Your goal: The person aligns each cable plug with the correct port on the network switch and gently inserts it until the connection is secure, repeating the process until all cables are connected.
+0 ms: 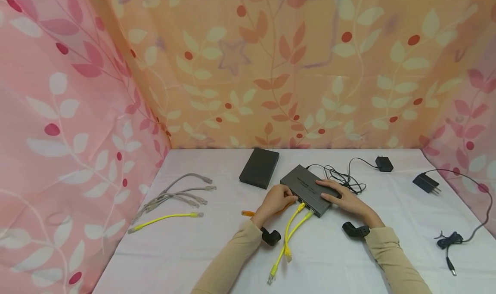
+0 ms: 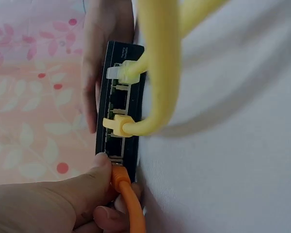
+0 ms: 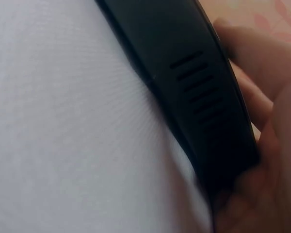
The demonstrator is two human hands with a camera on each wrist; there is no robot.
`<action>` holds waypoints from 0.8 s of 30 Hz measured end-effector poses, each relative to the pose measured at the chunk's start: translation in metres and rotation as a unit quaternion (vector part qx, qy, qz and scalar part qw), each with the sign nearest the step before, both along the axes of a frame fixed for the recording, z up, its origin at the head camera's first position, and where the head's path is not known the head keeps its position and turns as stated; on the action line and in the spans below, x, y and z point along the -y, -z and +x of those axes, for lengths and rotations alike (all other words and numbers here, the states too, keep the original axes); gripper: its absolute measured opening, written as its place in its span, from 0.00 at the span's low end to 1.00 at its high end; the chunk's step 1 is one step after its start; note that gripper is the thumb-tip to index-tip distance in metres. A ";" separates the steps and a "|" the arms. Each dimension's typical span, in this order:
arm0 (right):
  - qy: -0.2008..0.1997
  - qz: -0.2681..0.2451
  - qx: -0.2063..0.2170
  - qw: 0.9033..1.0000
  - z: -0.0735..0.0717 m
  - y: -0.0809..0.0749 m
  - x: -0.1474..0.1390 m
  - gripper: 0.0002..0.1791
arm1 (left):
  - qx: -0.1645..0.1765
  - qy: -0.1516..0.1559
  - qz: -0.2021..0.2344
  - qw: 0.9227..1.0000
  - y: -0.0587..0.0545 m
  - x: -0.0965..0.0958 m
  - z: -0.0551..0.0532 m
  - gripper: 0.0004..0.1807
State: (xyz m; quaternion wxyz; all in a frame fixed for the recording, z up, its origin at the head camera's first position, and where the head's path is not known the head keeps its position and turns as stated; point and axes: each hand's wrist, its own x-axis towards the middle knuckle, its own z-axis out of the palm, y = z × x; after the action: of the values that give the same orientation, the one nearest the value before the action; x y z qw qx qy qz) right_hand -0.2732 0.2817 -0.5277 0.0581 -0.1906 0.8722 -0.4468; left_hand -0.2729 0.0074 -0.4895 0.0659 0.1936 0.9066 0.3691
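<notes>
A dark grey network switch [image 1: 306, 186] lies on the white table, its port side facing the left hand. The left hand [image 1: 276, 201] pinches the plug of an orange network cable [image 2: 120, 177] between thumb and fingers, right at the end port. Two yellow network cables [image 1: 288, 233] are plugged into other ports, with a bare port between them in the left wrist view. The right hand [image 1: 348, 201] holds the switch from its right side, thumb and fingers over the top. In the right wrist view the vented side [image 3: 199, 92] shows beside that hand.
A black box [image 1: 259, 168] lies behind and left. Several grey cables [image 1: 174, 196] and another yellow cable [image 1: 166, 221] lie at the left. A black power adapter [image 1: 383, 164] trails a cord to the switch; a second adapter [image 1: 426, 183] with its cord lies at the right.
</notes>
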 end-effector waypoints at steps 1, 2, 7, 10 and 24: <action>0.002 -0.003 -0.004 1.000 0.001 0.000 0.000 0.27 | -0.002 0.001 -0.003 1.000 0.000 -0.001 0.002 0.11; 0.004 -0.005 -0.005 1.000 0.002 -0.001 0.000 0.28 | -0.006 0.002 -0.008 1.000 0.000 -0.002 0.004 0.11; 0.005 -0.008 -0.011 1.000 0.012 -0.018 0.007 0.28 | -0.039 -0.009 -0.056 0.998 0.000 -0.006 0.013 0.10; 0.004 -0.005 -0.012 1.000 0.014 -0.024 0.010 0.28 | -0.074 -0.011 -0.097 0.993 -0.002 -0.006 0.018 0.09; 0.009 -0.006 -0.017 1.000 0.002 -0.001 0.000 0.28 | -0.160 -0.023 -0.127 0.979 0.000 0.022 0.034 0.08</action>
State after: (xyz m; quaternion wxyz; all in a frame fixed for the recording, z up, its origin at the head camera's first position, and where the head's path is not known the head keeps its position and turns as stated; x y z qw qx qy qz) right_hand -0.2707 0.2812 -0.5270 0.0379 -0.1911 0.8721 -0.4489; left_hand -0.2385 -0.0149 -0.4892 -0.0645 0.2194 0.9491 0.2167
